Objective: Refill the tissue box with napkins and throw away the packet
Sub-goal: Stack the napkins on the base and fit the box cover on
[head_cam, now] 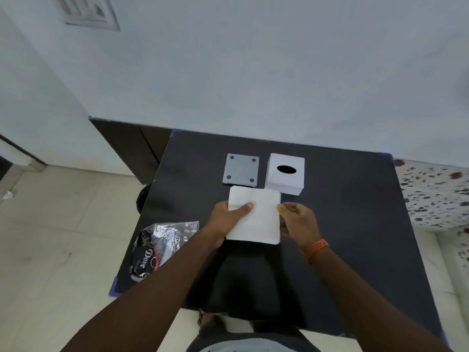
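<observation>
A white stack of napkins (261, 219) is held over the middle of the dark table (350, 224). My left hand (228, 219) grips its left side, thumb across the top. My right hand (299, 222) holds its right edge, fingers curled underneath. Behind the stack stands the white cube tissue box (284, 181) with a dark oval opening on its upper face. To the left of the box, its grey square base plate (241, 170) lies flat, with a dark pad at each corner. The crumpled clear and black plastic packet (162, 245) lies near the table's left edge.
The table stands against a white wall. A dark cabinet (132, 146) is at the back left, and pale floor tiles (50, 237) lie to the left. A speckled surface (431, 191) adjoins the table on the right. A dark round object (143, 199) sits by the table's left edge.
</observation>
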